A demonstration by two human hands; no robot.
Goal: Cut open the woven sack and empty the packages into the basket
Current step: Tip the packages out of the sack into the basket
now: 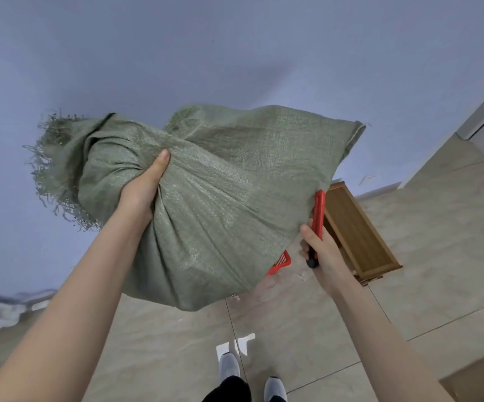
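- The woven sack [220, 198] is green and held up in the air above the floor [177, 343], in front of a pale wall [235, 53].
- Its long axis runs across the view. The frayed, loose-threaded end points left, and a hemmed corner points to the upper right. The full lower part sags toward the floor.
- The sack bulges, but what it holds is hidden by the weave.
- The left hand [145, 187] grasps a gathered bunch of the fabric near the frayed end, with the thumb lying on top.
- The right hand [322, 253] is clenched around a red utility knife [318, 216], just beside the sack's lower right edge. The knife stands nearly upright with its black butt end down; whether a blade is out cannot be told.
- Only a corner of the red basket [281, 264] shows beneath the sack, so its contents cannot be seen.
- A wooden box [356, 233] lies on the floor behind the right hand.
- A cardboard box [478, 378] sits at the lower right corner.
- The person's shoes [229, 367] are at the bottom edge.
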